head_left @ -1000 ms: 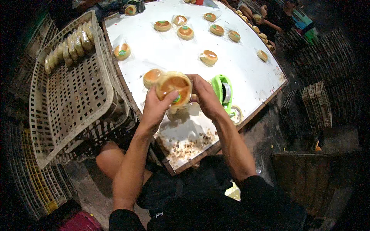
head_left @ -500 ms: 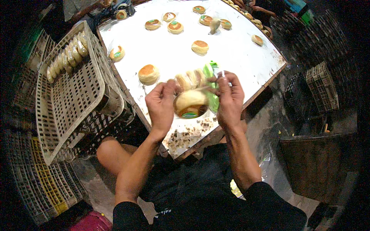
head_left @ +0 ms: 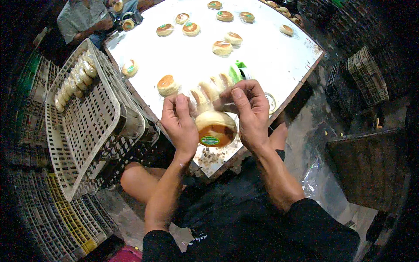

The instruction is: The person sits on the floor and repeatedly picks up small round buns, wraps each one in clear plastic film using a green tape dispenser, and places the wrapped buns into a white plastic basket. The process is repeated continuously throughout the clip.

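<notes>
Left hand and right hand: each closed, thumb against fingers, apparently pinching the film of a clear bag. The labelled bun sits between them over the table's near corner; contact with the surface cannot be determined. Uneven pulling could split the film; a slack pinch could drop the bun onto crumbs there. Immediately beyond, a row of buns risks being knocked by a swing; the green dispenser could snag film.
</notes>
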`<control>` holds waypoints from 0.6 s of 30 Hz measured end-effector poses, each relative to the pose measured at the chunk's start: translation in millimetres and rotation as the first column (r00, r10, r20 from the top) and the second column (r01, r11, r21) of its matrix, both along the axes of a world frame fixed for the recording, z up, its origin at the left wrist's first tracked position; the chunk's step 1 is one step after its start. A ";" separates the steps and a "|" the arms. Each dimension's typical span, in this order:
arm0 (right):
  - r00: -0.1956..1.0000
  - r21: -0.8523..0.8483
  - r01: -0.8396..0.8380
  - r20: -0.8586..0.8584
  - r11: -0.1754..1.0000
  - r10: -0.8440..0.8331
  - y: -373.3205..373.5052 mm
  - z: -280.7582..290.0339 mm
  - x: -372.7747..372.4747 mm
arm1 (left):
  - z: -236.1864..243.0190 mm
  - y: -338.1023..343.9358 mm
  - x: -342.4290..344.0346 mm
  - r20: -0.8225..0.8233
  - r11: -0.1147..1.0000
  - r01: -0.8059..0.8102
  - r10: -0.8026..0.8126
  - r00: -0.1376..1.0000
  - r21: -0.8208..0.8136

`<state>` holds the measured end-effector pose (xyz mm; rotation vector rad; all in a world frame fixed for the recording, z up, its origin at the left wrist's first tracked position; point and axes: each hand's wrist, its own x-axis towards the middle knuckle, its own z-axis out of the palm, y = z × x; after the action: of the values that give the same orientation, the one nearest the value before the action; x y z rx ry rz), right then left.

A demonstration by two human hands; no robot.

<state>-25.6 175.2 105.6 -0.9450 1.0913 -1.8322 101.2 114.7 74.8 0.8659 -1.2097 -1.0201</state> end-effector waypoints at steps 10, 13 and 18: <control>0.980 0.042 0.013 -0.198 0.999 -0.005 -9.5 -7.6 3.4 | 17.2 20.2 -8.4 0.137 0.945 0.267 -0.294 0.946 0.187; 0.738 -0.133 0.360 -0.564 0.923 -0.370 -20.0 -20.6 12.5 | 12.4 6.2 -0.9 -0.060 0.913 0.259 -0.253 0.966 0.314; 0.538 -0.153 0.207 -0.807 0.966 -0.244 -16.6 -36.3 27.7 | 3.9 0.9 -1.6 -0.151 0.861 0.253 -0.206 0.967 0.441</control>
<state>2.1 158.6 69.3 -1.8724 1.8107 -1.5867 99.7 115.6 78.7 1.0336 -1.0165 -1.5686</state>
